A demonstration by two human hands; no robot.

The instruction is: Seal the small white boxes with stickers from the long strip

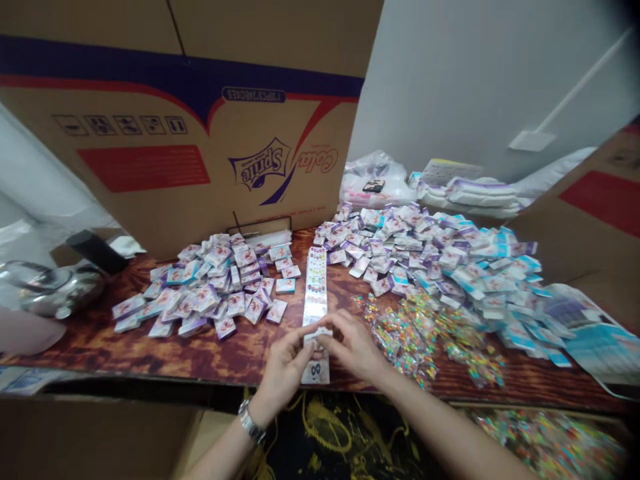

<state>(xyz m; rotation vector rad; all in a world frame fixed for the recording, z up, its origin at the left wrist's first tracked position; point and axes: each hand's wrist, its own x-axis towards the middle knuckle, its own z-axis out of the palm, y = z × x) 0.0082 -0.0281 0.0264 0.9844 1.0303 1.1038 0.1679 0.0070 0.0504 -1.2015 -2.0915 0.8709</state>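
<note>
My left hand [286,360] and my right hand [353,345] meet near the table's front edge. Between their fingertips is a small white box [316,337], gripped from both sides; its far details are blurred. Under it a long strip of printed paper [316,283], with rows of small coloured pictures, lies flat and runs away from me. The strip's near end shows a dark cartoon face below my fingers. Just right of my right hand lie small clear packets of colourful candy [407,337].
Small white, purple and blue boxes form a left pile [215,287] and a larger right pile [425,253]. A big cardboard carton [165,173] stands behind, another carton [595,220] at right. Flat folded cartons [605,347] lie at the right edge. More candy packets [550,443] sit below the tabletop.
</note>
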